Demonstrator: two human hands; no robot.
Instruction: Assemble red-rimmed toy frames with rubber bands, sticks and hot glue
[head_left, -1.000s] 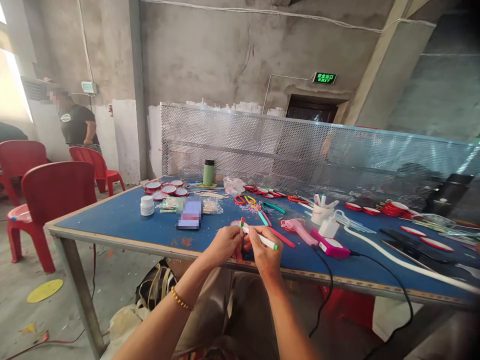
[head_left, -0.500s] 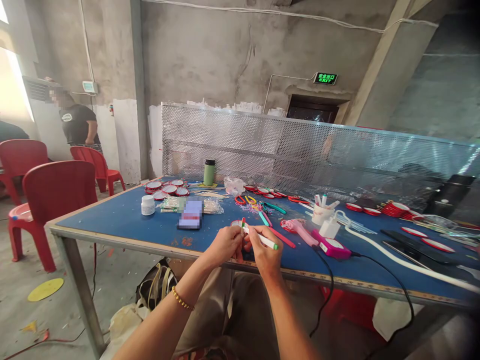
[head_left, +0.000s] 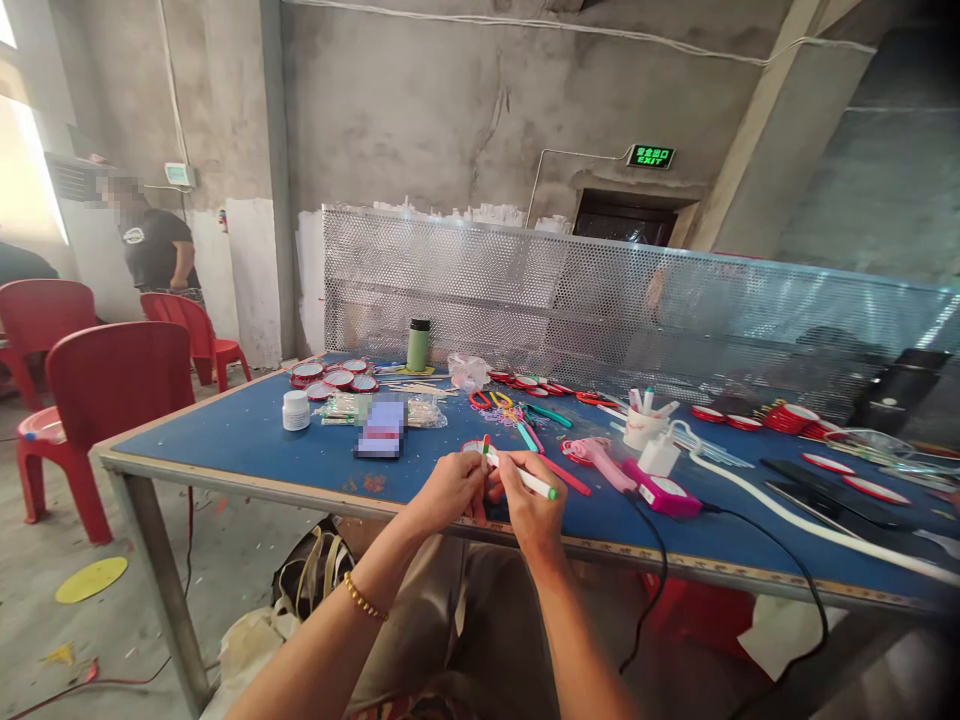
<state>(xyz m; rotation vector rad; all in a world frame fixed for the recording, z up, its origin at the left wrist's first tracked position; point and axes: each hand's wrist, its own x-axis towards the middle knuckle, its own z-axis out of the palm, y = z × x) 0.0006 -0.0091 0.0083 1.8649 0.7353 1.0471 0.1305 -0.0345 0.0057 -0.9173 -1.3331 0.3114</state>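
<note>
My right hand (head_left: 536,505) is closed around a white marker pen (head_left: 541,487) with a green end, tilted with its other end toward my left fingers. My left hand (head_left: 456,488) is pinched at the table's front edge, fingertips touching or almost touching the right ones. From between the fingertips a small red-and-green piece (head_left: 487,444) sticks up; most of it is hidden. Just behind the hands lies a red-rimmed white disc (head_left: 472,446), partly covered by them. A pink hot glue gun (head_left: 600,462) rests to the right of my right hand.
On the blue table (head_left: 225,440) are a phone (head_left: 381,428), a white jar (head_left: 295,411), a green bottle (head_left: 418,346), several pliers (head_left: 551,414), a cup of markers (head_left: 646,428) and a magenta box (head_left: 667,490) with cables. Behind stands a perforated metal screen (head_left: 465,280). Another person (head_left: 159,245) stands far left.
Both hands hold nearly the same pose, marker and small piece included. Little else differs.
</note>
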